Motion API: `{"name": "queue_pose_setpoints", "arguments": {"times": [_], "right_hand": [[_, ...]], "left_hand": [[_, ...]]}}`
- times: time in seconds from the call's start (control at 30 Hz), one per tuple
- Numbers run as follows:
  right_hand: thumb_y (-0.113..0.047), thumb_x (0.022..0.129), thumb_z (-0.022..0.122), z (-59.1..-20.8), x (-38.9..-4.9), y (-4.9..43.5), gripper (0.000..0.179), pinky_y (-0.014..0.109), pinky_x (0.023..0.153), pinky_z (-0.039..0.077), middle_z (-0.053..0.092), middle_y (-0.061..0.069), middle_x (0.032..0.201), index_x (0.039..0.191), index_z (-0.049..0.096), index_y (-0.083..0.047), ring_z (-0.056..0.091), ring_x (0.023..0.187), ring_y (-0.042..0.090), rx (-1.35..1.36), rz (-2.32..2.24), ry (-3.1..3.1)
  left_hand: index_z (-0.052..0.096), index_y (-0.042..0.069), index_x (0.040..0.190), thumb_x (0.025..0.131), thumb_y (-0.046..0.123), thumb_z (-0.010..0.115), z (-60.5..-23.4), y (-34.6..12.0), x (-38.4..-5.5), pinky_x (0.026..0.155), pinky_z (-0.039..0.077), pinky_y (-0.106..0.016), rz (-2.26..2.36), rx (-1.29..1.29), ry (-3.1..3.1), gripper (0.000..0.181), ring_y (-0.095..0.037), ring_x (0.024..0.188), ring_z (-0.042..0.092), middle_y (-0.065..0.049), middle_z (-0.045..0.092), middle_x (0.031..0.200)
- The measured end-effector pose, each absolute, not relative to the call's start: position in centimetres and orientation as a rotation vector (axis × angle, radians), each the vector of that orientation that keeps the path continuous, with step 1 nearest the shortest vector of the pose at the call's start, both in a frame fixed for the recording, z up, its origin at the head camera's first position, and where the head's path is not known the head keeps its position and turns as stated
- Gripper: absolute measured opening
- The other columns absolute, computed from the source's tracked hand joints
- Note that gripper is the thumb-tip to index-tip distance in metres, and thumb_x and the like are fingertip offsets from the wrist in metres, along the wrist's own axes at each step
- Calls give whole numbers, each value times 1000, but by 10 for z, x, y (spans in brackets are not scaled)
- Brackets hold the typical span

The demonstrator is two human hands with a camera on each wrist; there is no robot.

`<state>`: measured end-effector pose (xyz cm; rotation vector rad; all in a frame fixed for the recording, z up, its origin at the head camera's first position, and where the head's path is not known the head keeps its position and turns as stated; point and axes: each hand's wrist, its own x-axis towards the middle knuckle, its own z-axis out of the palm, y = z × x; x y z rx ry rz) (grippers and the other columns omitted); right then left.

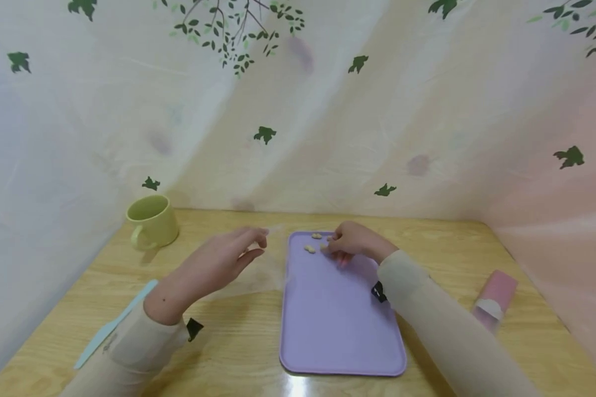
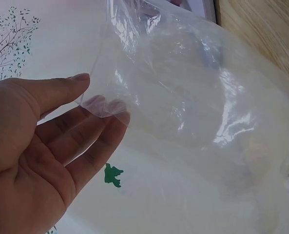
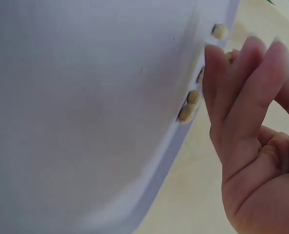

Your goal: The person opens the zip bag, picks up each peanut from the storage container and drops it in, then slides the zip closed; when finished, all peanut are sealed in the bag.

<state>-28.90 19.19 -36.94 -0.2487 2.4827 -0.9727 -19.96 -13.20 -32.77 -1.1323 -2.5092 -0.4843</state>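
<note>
My left hand [image 1: 228, 256] is raised left of the purple tray [image 1: 338, 314], thumb and fingers round the edge of a clear plastic bag [image 2: 183, 92]. In the left wrist view, some fingertips show through the film. The bag is faint in the head view, spreading toward the tray's left edge. At the tray's far end, my right hand [image 1: 355, 242] has its fingers bent down and seems to pinch a peanut [image 3: 230, 55], mostly hidden by the fingers. Other peanuts lie around it, among them one peanut [image 1: 309, 249] just left of the fingertips and another peanut [image 1: 316, 236] near the far rim.
A yellow-green mug [image 1: 154, 223] stands at the back left of the wooden table [image 1: 238, 342]. Under the left forearm lies a light blue plastic knife [image 1: 114, 325]. To the right is a pink and white packet or box [image 1: 496, 292]. A leaf-patterned cloth [image 1: 318, 138] hangs behind.
</note>
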Motion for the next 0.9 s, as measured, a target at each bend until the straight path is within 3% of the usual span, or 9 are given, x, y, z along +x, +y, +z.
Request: {"name": "queue_pose_setpoints", "arguments": {"times": [0.13,0.3,0.6,0.9], "right_hand": [[-20,101,74,-365,-280,196,18,28,66,62,77,8,86,97,74,-2,69,63,13,-263,-1084,2405],[-22,101,74,-359,-269,192,25,27,65,61,81,13,101,111,78,0,69,67,12,-329,-1173,2299],[-31,99,78,-344,-250,168,35,28,67,62,81,8,99,114,77,-1,69,66,13,-432,-1199,2235],[-26,105,69,-335,-240,151,30,30,68,63,82,10,106,121,75,-1,72,71,15,-464,-1292,2224]], "left_hand": [[65,10,117,99,8,75,-328,-132,-201,87,66,-39,-474,-1123,-2532,20,-23,105,79,-8,78,127],[66,10,119,100,9,75,-327,-132,-201,87,66,-39,-463,-1124,-2549,21,-23,103,78,-6,78,123],[66,10,121,101,10,74,-325,-130,-200,87,65,-40,-458,-1116,-2574,22,-22,100,78,-4,78,120],[66,11,119,100,10,75,-325,-131,-200,83,65,-38,-451,-1124,-2544,20,-23,97,79,-7,78,127]]}}
